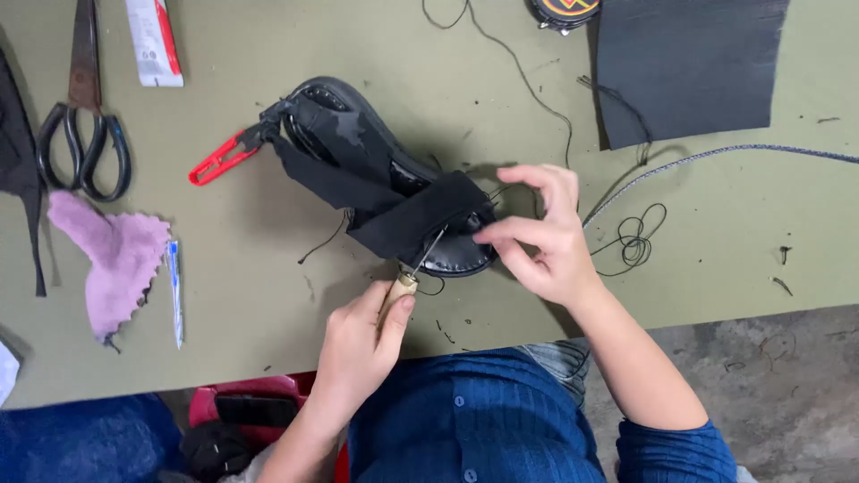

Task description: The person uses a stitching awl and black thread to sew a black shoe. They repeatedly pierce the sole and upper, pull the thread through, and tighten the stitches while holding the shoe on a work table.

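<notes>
We are looking down at a workbench [268, 268] covered in a dull olive-green sheet, smooth but littered with thread ends; past its near edge to the right lies rough grey concrete floor. Near the middle of the bench rests a black sandal [376, 170], sole side toward us, its long axis running on a diagonal from upper left to lower right. The rounded end at the lower right points toward our right hand, and the other end carries a red plastic clamp [219, 159] sticking out to the left. The sole looks glossy and moulded, with a stitched rim, while the broad black straps [407, 219] across it are matte and cloth-like.

Our left hand [358, 344] is closed around the pale wooden handle of an awl [413, 268], whose thin metal shaft slants up and right into the strap at the sole's edge. Our right hand [541, 237] pinches the strap and sole edge between thumb and forefinger, the other fingers arched loosely above; a black thread [631, 241] lies coiled just beside it.

At the far left lie dark steel scissors [85, 125], a pink scrap [112, 255] with a pinked edge, and a slim blue pen [175, 291]. A dark grey ribbed sheet [689, 63] sits at the top right.
</notes>
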